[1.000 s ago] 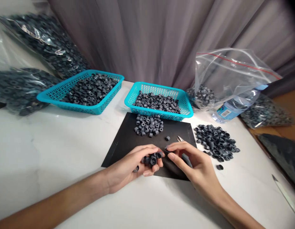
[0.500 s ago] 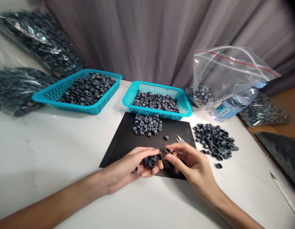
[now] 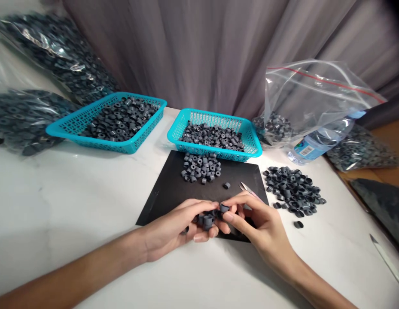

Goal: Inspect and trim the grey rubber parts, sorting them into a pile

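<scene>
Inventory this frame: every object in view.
Curtain: one, greyish purple, rear
Table: one, white, underneath
Baskets: two, turquoise, far side
Zip bag: one, clear, red stripe, right rear
Other filled bags: three, clear, left and right
Dark bundle: one, blackish, right edge
Bottle: one, clear, beside zip bag
Mat: one, black, centre
Pointed tool: one, silvery, on mat
Blade-like item: one, pale, near right
Parts: uncountable, grey, in baskets and bags, on mat and table
Left hand: one, over mat, cupping parts
Right hand: one, over mat, pinching one part

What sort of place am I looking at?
Probably an improvised small-parts workstation: a curtain hangs behind the white table, and clear bags and turquoise baskets hold small grey parts.
</scene>
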The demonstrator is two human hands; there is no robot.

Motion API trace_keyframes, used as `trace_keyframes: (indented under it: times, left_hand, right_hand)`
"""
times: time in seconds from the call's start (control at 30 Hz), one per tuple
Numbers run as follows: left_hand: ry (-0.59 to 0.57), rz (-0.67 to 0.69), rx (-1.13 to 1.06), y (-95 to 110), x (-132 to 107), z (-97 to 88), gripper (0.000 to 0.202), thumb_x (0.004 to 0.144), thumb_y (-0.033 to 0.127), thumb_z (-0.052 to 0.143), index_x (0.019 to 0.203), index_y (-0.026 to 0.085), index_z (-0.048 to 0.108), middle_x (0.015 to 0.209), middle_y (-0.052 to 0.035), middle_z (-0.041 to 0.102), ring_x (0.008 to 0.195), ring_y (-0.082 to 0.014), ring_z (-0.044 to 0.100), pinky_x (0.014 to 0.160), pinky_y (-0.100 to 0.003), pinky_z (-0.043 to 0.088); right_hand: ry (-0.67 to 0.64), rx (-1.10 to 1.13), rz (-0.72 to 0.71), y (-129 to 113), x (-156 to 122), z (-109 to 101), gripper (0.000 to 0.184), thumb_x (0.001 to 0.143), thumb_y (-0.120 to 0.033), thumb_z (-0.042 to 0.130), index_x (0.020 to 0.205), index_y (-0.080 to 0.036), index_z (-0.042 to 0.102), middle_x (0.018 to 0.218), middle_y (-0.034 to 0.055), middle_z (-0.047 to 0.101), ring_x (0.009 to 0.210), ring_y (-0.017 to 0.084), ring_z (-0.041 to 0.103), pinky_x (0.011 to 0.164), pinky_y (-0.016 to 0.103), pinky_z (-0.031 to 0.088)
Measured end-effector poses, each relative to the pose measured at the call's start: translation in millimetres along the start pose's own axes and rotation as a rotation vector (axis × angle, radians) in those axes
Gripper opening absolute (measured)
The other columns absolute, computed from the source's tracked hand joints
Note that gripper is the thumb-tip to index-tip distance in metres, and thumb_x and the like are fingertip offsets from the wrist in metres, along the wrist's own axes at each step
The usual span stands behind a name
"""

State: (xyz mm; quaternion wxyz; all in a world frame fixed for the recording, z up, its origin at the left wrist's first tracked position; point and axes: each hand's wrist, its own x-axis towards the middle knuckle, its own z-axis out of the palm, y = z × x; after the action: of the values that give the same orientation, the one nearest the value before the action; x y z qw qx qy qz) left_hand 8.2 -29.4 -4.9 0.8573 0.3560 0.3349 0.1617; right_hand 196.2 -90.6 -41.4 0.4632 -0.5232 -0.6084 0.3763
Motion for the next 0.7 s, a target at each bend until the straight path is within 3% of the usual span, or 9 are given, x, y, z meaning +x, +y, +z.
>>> trace_keyframes:
  times: [0.2,0.37,0.5,0.7]
  left_hand:
    - [0.021,-0.001,0.003,-1,0,0.0,0.025,0.091,0.033,0.061,0.089,0.011,0.072,0.073,-0.0056,0.067,0.061,-0.0086,0.05,0.051,-0.02,0.025]
    - [0.028,0.001,0.04,-3,0,-4.3,0.026,0.091,0.038,0.06,0.087,0.014,0.068,0.079,-0.0064,0.068,0.064,-0.01,0.051,0.052,-0.022,0.026]
    - [0.017,0.002,0.067,-3,0,-4.8,0.026,0.093,0.038,0.057,0.09,0.014,0.067,0.08,-0.0064,0.068,0.066,-0.0102,0.051,0.053,-0.022,0.027]
    - [0.004,0.019,0.084,-2,1,-3.7,0.027,0.094,0.036,0.055,0.09,0.013,0.067,0.08,-0.0066,0.068,0.065,-0.01,0.05,0.054,-0.022,0.028]
  right_hand:
    - [-0.078,-0.118,-0.065,-3,2,-6,0.023,0.096,-0.039,0.061,0.112,-0.028,0.073,0.09,0.004,0.06,0.073,0.015,0.055,0.06,0.027,0.047]
    - [0.058,-0.573,-0.282,17,13,-22,0.033,0.101,-0.028,0.049,0.131,-0.028,0.063,0.119,0.0104,0.06,0.103,0.025,0.056,0.087,0.042,0.05]
    - [-0.003,-0.835,-0.379,27,19,-24,0.04,0.101,-0.022,0.049,0.14,-0.027,0.055,0.14,0.0087,0.056,0.116,0.028,0.05,0.097,0.049,0.046]
    - [0.019,-0.812,-0.427,29,21,-23,0.03,0.102,-0.024,0.048,0.128,-0.023,0.063,0.116,0.0104,0.069,0.099,0.025,0.059,0.087,0.045,0.049]
